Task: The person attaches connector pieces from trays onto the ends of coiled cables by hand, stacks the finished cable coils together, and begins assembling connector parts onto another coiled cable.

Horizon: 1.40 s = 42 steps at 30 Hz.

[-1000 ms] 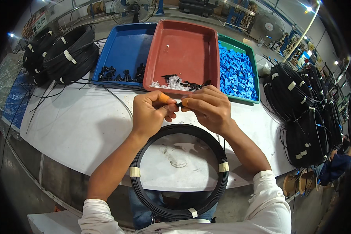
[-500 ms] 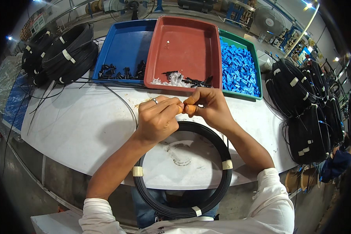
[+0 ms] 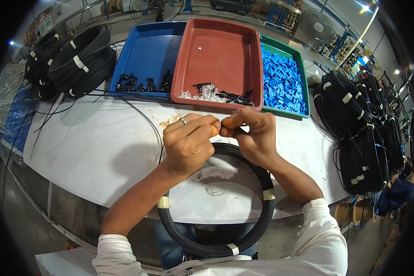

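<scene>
My left hand [image 3: 188,142] and my right hand [image 3: 257,135] meet over the table, fingertips almost touching. Both are closed in a pinch, with orange coverings on some fingertips. Whatever lies between them is too small and hidden to make out. A ring circles one finger of the left hand. Below the hands, a coil of black cable [image 3: 202,249] bound with pale tape [image 3: 232,249] rests partly on the table and partly over its near edge. A thin cable [image 3: 147,120] curves from the far left and passes behind my left wrist.
Beyond my hands stand a blue tray [image 3: 154,50] with small black parts, a red tray [image 3: 221,50] with clear and black pieces, and a green tray [image 3: 307,99] full of blue pieces [image 3: 283,83]. Taped black cable coils are piled left [image 3: 80,64] and right [image 3: 338,103].
My right hand has turned slightly and its fingers have curled in more. The fingertips of both hands have shifted a little to the right; the coil stays in place.
</scene>
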### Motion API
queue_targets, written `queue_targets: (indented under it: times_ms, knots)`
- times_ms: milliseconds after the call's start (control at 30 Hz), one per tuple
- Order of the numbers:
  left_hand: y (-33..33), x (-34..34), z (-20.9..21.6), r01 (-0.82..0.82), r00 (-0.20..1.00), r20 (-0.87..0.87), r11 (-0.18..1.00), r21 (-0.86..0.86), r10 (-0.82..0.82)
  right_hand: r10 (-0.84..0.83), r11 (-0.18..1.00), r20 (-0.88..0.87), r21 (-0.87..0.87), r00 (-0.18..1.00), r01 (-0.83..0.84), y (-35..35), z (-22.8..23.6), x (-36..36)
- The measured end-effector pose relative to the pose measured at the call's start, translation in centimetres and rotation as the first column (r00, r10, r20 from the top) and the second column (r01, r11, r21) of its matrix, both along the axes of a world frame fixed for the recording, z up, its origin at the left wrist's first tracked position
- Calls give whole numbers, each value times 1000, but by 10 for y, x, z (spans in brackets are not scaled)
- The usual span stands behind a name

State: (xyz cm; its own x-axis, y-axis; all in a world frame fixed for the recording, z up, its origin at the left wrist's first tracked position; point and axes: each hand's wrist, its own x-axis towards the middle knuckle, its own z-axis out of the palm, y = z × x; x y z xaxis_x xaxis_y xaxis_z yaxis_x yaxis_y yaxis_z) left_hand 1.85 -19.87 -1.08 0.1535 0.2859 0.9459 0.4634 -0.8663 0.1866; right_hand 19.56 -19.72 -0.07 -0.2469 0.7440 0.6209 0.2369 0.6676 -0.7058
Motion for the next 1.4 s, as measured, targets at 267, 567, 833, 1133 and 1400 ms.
queue_targets:
  times_ms: [267,567,833,1133,1400]
  knots:
    - [7,-2,-5,-8,997,-76,1000,18,9,40,998,156,-46,987,-33,-1,19,11]
    - [10,-4,-11,319,936,326,711,-626,-133,-224,903,223,415,949,115,13,-4,11]
    - [9,2,-9,474,850,520,548,-689,-82,-205,701,183,713,962,14,27,-11,12]
    - [15,-2,-10,7,1000,-6,993,-121,-8,-158,856,194,515,968,37,17,-6,12]
    - [12,0,-12,-1,1000,13,979,-203,4,-249,593,244,803,937,-52,24,-5,7]
